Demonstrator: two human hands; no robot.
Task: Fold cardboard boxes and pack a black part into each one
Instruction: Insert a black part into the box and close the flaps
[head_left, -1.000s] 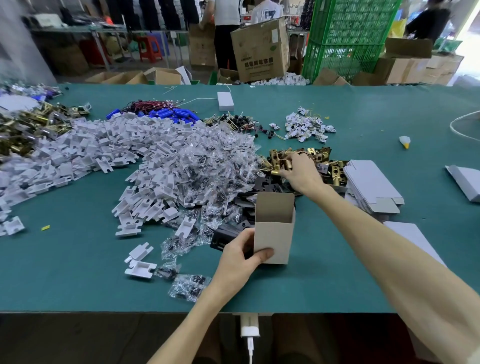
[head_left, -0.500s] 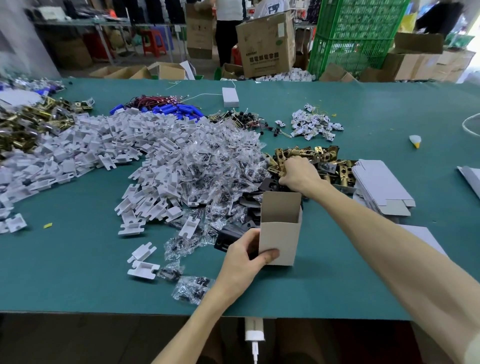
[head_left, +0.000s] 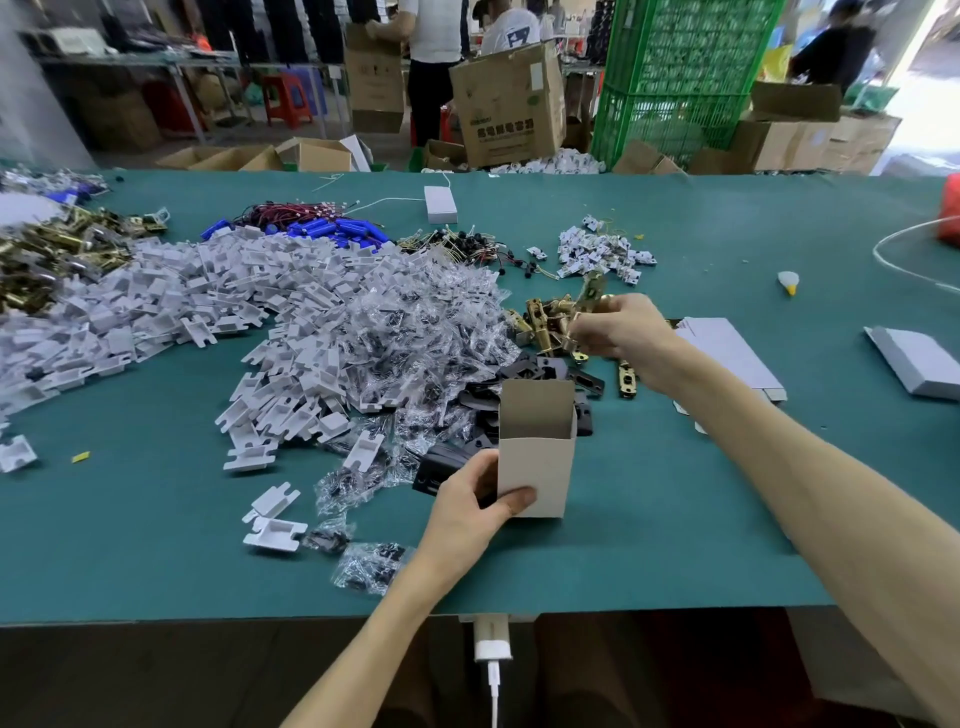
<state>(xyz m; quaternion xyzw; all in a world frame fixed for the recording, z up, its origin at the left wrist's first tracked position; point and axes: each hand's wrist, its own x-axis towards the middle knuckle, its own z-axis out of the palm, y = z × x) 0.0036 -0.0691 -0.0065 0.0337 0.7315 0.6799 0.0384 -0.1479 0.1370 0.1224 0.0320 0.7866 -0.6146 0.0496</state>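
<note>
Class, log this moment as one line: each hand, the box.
left hand: holds cardboard box upright, top open | right hand: grips brass part | black parts: on table behind box

On the worktop (head_left: 649, 545) the box (head_left: 537, 467) stands upright near the front edge, about the middle. The left grip (head_left: 467, 499) holds its lower left side, thumb on the near face. Parts (head_left: 550, 369) lie just behind the box and to its left. Behind them the right grip (head_left: 623, 332) holds a latch (head_left: 592, 293) above the latch pile (head_left: 540, 322). A bag pile (head_left: 415, 332) spreads left of the parts, with an insert pile (head_left: 171, 301) further left. Flat cartons (head_left: 727, 353) are stacked just right of the right grip, and a second stack (head_left: 914, 364) lies at the right edge. Tags (head_left: 597, 252) lie behind the latch pile, and an adapter (head_left: 440, 203) sits near the far edge.
</note>
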